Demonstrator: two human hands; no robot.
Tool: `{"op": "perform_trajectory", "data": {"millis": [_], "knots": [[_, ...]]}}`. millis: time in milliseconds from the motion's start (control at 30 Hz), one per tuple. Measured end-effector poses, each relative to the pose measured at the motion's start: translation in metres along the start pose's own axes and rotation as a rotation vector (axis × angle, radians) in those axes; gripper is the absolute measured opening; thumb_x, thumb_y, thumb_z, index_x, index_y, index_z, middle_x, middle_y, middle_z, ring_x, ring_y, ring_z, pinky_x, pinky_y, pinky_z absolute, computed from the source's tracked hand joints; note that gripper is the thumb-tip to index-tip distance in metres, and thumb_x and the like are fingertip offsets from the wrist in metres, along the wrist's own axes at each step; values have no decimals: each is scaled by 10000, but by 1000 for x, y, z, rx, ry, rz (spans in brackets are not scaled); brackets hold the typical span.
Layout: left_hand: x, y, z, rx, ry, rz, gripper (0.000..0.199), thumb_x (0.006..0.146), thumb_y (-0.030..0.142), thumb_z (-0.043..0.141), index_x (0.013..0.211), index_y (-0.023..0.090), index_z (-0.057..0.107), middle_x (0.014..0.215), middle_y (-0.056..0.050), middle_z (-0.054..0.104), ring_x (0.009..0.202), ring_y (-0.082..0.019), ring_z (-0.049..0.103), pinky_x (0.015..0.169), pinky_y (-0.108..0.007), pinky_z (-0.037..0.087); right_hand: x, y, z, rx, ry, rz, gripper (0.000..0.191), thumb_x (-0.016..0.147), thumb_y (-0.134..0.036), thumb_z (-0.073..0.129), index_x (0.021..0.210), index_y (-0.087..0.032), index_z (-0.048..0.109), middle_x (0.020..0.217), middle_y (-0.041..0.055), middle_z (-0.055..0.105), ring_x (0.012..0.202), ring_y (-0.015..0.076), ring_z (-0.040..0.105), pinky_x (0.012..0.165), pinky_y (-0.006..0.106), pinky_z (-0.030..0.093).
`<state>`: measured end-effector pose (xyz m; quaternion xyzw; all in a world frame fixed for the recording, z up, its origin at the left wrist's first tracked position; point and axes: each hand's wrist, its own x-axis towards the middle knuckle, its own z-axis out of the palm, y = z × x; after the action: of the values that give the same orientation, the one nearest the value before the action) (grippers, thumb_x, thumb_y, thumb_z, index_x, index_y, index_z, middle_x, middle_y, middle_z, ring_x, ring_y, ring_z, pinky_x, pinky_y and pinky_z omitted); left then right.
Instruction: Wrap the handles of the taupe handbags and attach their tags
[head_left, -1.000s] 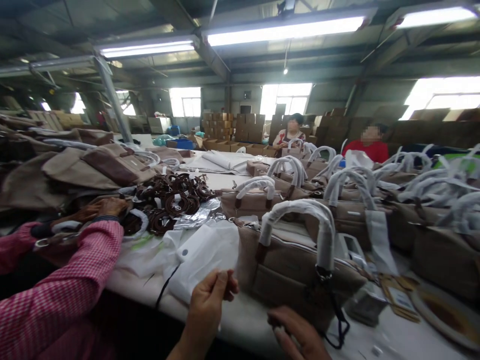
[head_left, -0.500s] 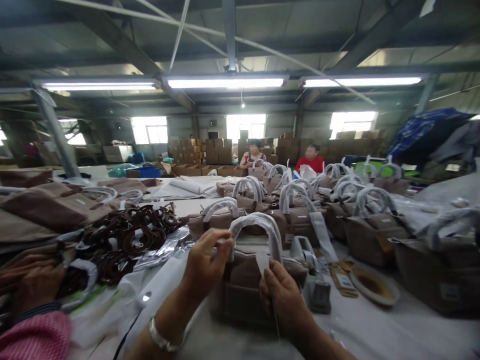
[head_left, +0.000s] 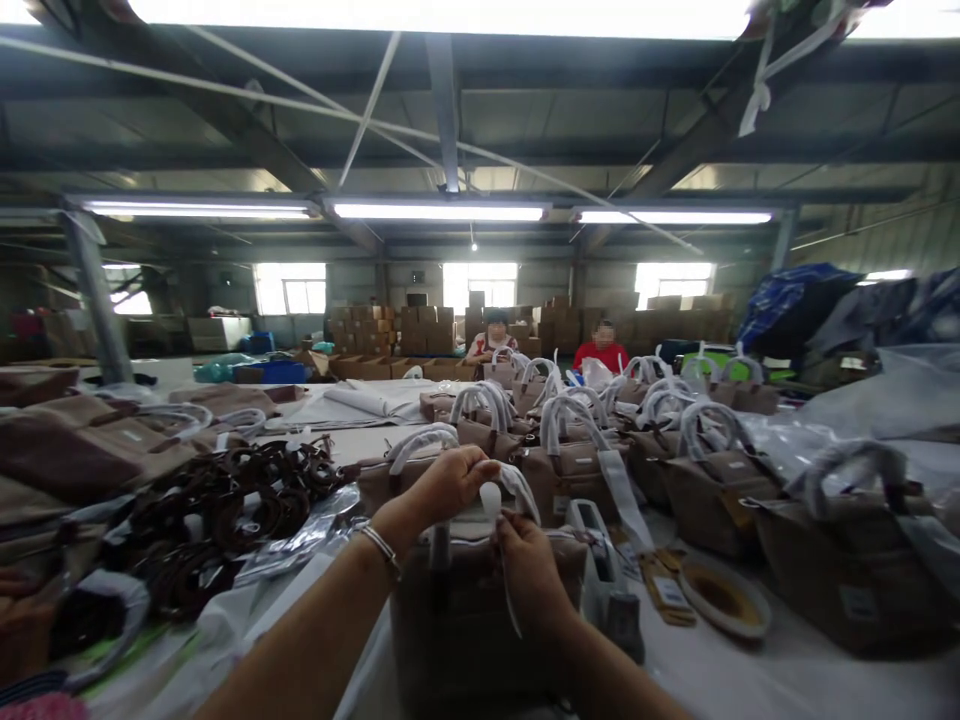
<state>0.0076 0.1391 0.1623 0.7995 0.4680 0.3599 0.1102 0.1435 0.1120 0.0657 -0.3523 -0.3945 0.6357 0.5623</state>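
Observation:
A brown handbag (head_left: 465, 630) stands upright in front of me, its arched handle (head_left: 521, 492) wrapped in white material. My left hand (head_left: 450, 482) is closed at the top of that handle, its fingertips curled over it. Just below and to the right, my right hand (head_left: 531, 570) pinches a white strip (head_left: 490, 500). One end of the strip sticks up above the fingers, and a thin white length hangs beneath them. Part of the handle is hidden behind both hands. A grey-white tape dispenser (head_left: 600, 550) stands close to the bag's right side.
Several similar handbags (head_left: 697, 500) fill the right and far table. A tape roll (head_left: 724, 598) and brown tags (head_left: 666, 590) lie right. Coiled dark straps (head_left: 247, 505) are heaped left, near another person's hand (head_left: 22, 620). Two people (head_left: 600, 348) sit across the table.
My left hand has moved right, onto the top of the handle. My right hand, with the white strip, has come closer to it. The view has tilted up slightly.

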Motion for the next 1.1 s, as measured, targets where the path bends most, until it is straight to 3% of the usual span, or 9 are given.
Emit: {"op": "perform_trajectory", "data": {"millis": [133, 300, 400, 500, 667, 767, 900, 967, 1100], "knots": [[-9, 6, 8, -30, 49, 0, 478, 955, 533, 354, 752, 179, 604, 669, -3, 555, 652, -158, 516, 617, -263, 403, 8, -7, 22, 70, -24, -27, 300, 662, -421, 707, 753, -180, 551, 494, -98, 423, 386, 55, 339, 367, 180, 262], [-23, 13, 10, -193, 255, -140, 462, 924, 434, 435, 1250, 124, 536, 663, -12, 610, 635, -189, 583, 638, -298, 448, 13, -12, 39, 156, -4, -36, 237, 674, -338, 667, 646, -194, 481, 454, -101, 385, 384, 45, 306, 375, 176, 248], [-26, 12, 11, -364, 207, -260, 327, 877, 436, 472, 900, 156, 639, 509, 34, 499, 450, -132, 459, 459, -251, 358, 14, -10, 39, 125, -29, -53, 251, 694, -348, 673, 632, -197, 482, 447, -99, 374, 380, 47, 290, 369, 180, 235], [-27, 8, 11, -425, 191, -304, 375, 853, 443, 478, 576, 190, 500, 457, 45, 422, 392, -91, 356, 389, -227, 252, 8, -9, 33, -35, -40, -93, 291, 720, -429, 689, 660, -200, 521, 453, -79, 411, 380, 72, 335, 362, 201, 263], [-33, 5, 9, -439, 234, -304, 388, 851, 453, 507, 576, 179, 493, 473, 54, 398, 428, -80, 335, 413, -216, 237, -17, -18, 14, -458, -6, -484, 333, 783, -398, 694, 1015, -160, 666, 584, -15, 592, 518, 149, 536, 476, 251, 433], [-36, 6, 7, -454, 230, -285, 405, 852, 474, 526, 585, 169, 507, 503, 56, 382, 460, -77, 323, 437, -212, 252, -26, -32, 4, -557, -143, -629, 237, 864, -338, 617, 1012, -175, 706, 826, 58, 715, 732, 193, 656, 670, 290, 529], [-38, 6, 7, -498, 217, -261, 408, 859, 487, 533, 631, 150, 573, 583, 28, 456, 534, -92, 387, 484, -207, 299, -24, -52, -4, -621, -300, -702, 329, 885, -240, 569, 1190, -196, 683, 1056, 91, 733, 932, 231, 686, 838, 344, 539], [-39, 8, 7, -509, 234, -265, 401, 856, 482, 546, 662, 139, 617, 602, 21, 465, 553, -96, 388, 495, -207, 306, -23, -59, -4, -683, -317, -776, 301, 865, -206, 595, 1142, -205, 713, 1067, 87, 728, 988, 237, 671, 894, 348, 517], [-42, 13, 8, -521, 280, -268, 368, 840, 455, 585, 729, 121, 693, 619, 17, 478, 563, -93, 370, 502, -204, 307, -21, -73, 4, -686, -319, -833, 152, 887, -265, 616, 846, -192, 743, 880, 59, 684, 815, 181, 639, 754, 278, 510]]}}
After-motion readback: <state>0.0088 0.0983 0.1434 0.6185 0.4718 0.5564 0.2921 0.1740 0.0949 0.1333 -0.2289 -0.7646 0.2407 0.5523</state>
